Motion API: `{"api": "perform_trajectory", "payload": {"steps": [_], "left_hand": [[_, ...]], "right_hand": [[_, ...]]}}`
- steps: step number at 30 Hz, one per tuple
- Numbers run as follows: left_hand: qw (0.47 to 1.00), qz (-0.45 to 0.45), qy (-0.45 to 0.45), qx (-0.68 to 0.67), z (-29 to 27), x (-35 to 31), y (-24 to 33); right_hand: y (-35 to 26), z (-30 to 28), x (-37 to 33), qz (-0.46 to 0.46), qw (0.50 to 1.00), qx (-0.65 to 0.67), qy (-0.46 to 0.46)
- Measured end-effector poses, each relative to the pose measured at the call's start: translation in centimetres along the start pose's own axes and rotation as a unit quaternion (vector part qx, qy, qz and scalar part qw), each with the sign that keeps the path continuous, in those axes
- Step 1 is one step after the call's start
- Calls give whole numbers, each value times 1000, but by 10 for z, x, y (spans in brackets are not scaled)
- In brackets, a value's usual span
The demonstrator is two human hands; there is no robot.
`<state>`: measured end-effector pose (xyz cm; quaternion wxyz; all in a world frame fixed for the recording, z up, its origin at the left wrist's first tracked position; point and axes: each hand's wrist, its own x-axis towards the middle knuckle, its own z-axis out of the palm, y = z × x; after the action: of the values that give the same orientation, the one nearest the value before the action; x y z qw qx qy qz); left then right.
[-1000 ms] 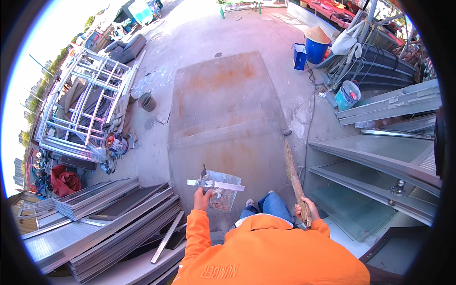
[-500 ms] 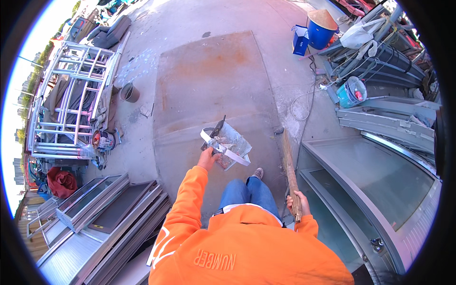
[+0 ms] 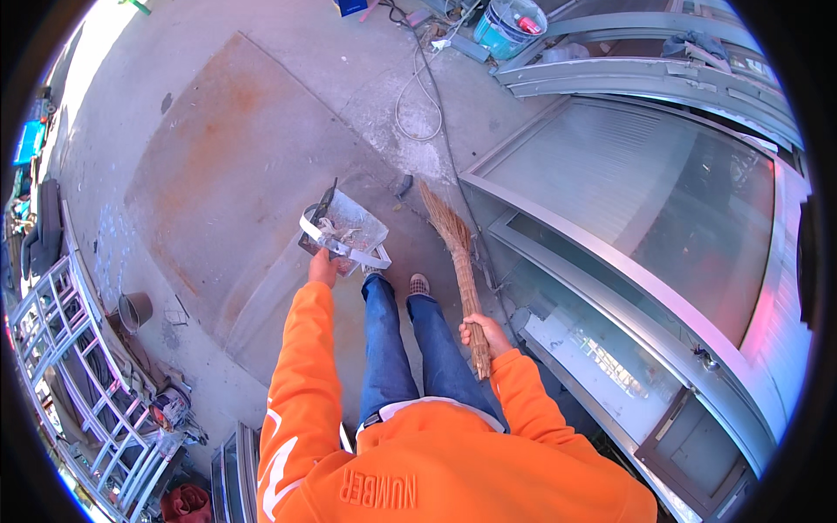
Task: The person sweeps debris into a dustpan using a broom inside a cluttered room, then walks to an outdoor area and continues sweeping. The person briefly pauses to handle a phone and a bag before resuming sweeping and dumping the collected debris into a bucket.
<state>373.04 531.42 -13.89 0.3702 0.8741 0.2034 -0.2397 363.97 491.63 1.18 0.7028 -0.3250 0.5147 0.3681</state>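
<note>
In my left hand (image 3: 323, 268) is a metal dustpan (image 3: 359, 216), held up in front of my legs. Bits of debris lie in it, and a white band loops across its top; a dark strip runs along one side. My left fingers close on its near edge and are partly hidden. My right hand (image 3: 490, 336) wraps round the lower part of a straw broom (image 3: 462, 261), whose bristles point forward and slightly left. A small dark piece (image 3: 404, 186) rests on the concrete between the dustpan and the bristle tips.
Framed glass panels (image 3: 645, 209) are stacked on my right. Ahead of them stands a teal bucket (image 3: 501, 39) near a pale cable (image 3: 399, 109) on the floor. To the left are a small dark bucket (image 3: 135, 311) and a white metal lattice frame (image 3: 65, 340). A rust-stained floor patch (image 3: 235, 131) lies ahead.
My view has swung to the right, bringing the glass panels further in. Both feet show now, where one did before. Dustpan and broom stay in the same hands.
</note>
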Motion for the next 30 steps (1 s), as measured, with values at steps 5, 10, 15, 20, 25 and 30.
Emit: {"api": "perform_trajectory", "payload": {"steps": [5, 10, 15, 20, 25, 30], "left_hand": [[999, 38, -29, -16, 31, 72, 8], [994, 61, -55, 75, 55, 128, 9], [988, 48, -90, 116, 84, 161, -4], [991, 67, -112, 21, 91, 165, -44], [987, 86, -129, -43, 72, 162, -51], [985, 127, -116, 30, 45, 152, -26]], "right_hand": [[7, 35, 52, -54, 997, -21, 51], [19, 73, 104, -60, 983, -102, 140], [30, 82, 68, 23, 986, -134, 92], [28, 75, -8, 46, 990, -117, 59], [34, 74, -29, 35, 995, 30, 84], [55, 47, -23, 27, 959, 268, 92]]}}
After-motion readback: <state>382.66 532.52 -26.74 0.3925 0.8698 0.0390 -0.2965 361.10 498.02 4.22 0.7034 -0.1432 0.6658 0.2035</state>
